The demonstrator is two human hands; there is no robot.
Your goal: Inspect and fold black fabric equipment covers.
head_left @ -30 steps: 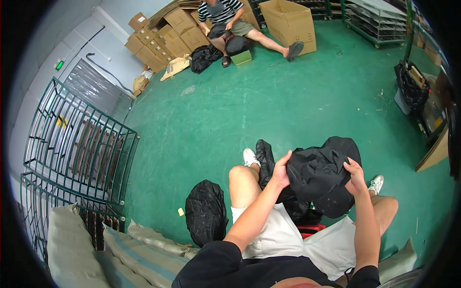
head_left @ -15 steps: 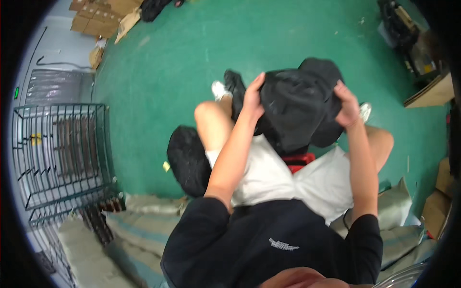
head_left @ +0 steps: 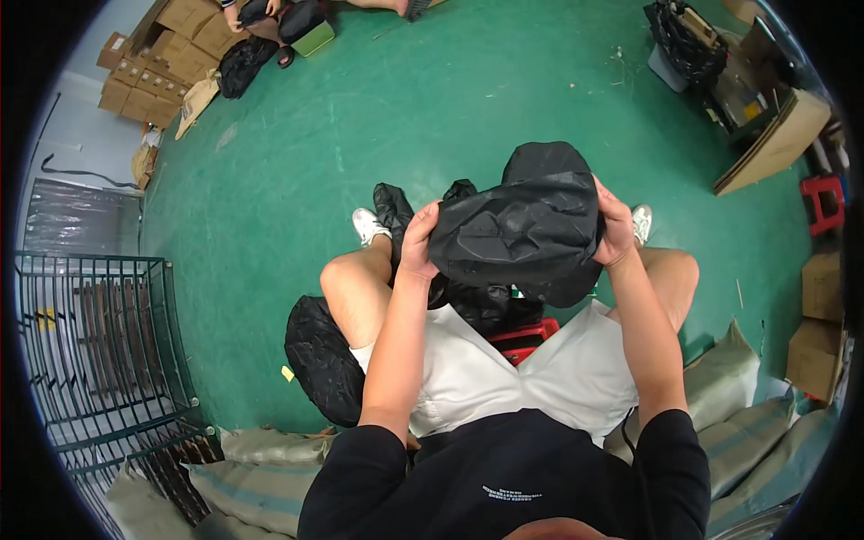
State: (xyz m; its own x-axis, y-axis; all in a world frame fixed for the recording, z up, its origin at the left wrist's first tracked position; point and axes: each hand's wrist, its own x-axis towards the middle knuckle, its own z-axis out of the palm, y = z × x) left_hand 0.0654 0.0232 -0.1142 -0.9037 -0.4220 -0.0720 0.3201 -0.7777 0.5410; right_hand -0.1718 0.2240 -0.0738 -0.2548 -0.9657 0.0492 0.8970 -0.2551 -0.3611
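Observation:
My left hand [head_left: 420, 241] grips the left edge of a black fabric cover [head_left: 517, 225], thumb up, fingers partly hidden. On its far right side my right hand [head_left: 614, 225] is closed round the edge. The cover is baggy and wrinkled, held between my hands above my spread knees, with a rounded part jutting out at the far end. Beneath it, more dark fabric [head_left: 490, 306] bunches between my legs, over something red [head_left: 522, 340]. A rounded black fabric bundle [head_left: 322, 360] lies beside my left thigh, and black cloth [head_left: 392, 214] lies by my left shoe.
Green floor [head_left: 270, 198] spreads ahead. A dark metal rack [head_left: 99, 351] stands left. Stuffed woven sacks [head_left: 261, 490] lie behind me. Cartons [head_left: 148, 81] are stacked far left, near another person's hand [head_left: 234, 20]. Right are a cardboard sheet [head_left: 778, 139] and a red stool [head_left: 823, 202].
The cover has turned and flattened out between my hands, its broad side now stretched sideways. Both hands keep hold. The whole view has tilted up, showing more of the far floor and a person there.

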